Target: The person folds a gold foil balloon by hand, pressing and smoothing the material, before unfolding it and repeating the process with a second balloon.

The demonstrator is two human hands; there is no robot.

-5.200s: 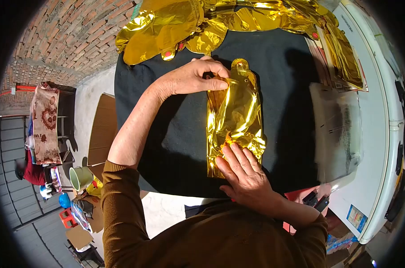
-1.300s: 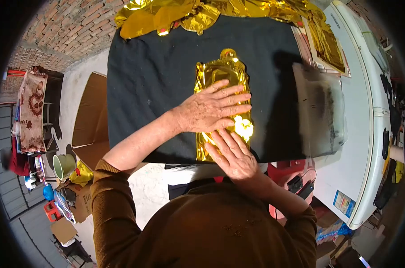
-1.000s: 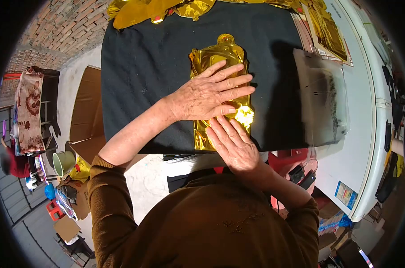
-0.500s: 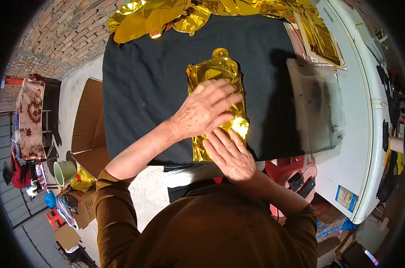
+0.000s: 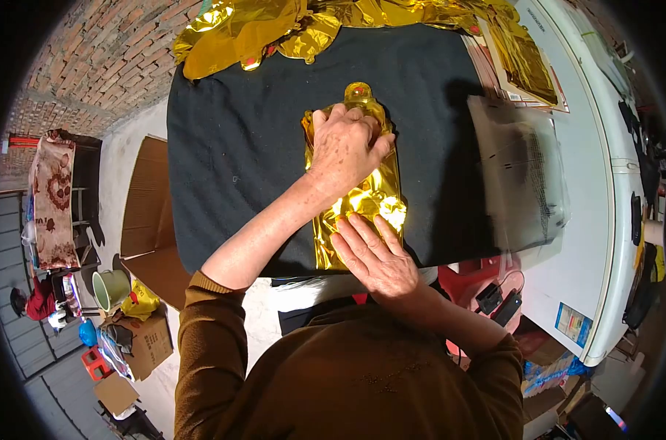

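Under my curled left hand [image 5: 344,150], whose grip I cannot tell, and my flat, unclenched right hand [image 5: 382,262] lies the folded gold foil [image 5: 363,199], in what I judge a flattening step calling for steady pressure.

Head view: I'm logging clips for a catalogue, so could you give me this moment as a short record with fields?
Main item: gold foil piece, lying on a black cloth
Left hand: left hand, fingers bent over the foil's upper part; fingertips hidden, so a grip cannot be confirmed
Right hand: right hand, fingers extended on the foil's lower part
Far edge: more gold foil
Right side of view: translucent plastic sheet
Left side of view: cardboard box, green bucket
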